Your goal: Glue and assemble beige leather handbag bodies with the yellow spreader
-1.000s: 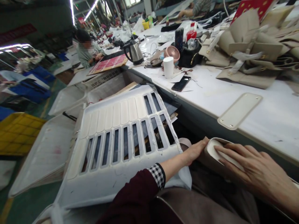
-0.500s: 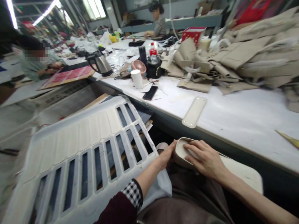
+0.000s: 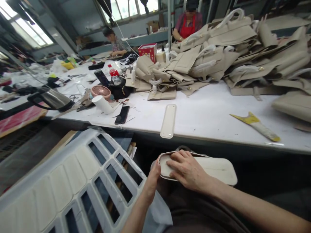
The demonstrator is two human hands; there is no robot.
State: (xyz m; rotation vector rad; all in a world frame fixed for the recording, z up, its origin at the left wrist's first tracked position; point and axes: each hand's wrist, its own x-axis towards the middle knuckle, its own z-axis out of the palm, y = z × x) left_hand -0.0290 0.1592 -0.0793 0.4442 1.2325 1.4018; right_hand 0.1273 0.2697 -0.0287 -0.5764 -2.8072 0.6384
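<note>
A long cream panel (image 3: 216, 169) with rounded ends, seemingly a bag base, lies across my lap, and a thin raised rim curves round its left end. My left hand (image 3: 152, 176) grips that left end, thumb on the rim; its other fingers are mostly hidden. Spread over the panel's inner face are the fingers of my right hand (image 3: 186, 168), pressing flat near the rim. On the table edge just beyond lies a narrow cream strip (image 3: 168, 121) with small metal studs at its corners.
A white slotted plastic crate (image 3: 107, 174) holding cream strips stands at my left. On the white table (image 3: 201, 113) are a phone (image 3: 122, 115), a pink fan (image 3: 100, 92), a yellow-ended scraper-like tool (image 3: 257, 126) and a heap of beige bag pieces (image 3: 184, 61). Co-workers sit beyond.
My view has swung to the right, so the crate and table items sit further left. Both hands stay on the cream panel, and more of its right end shows.
</note>
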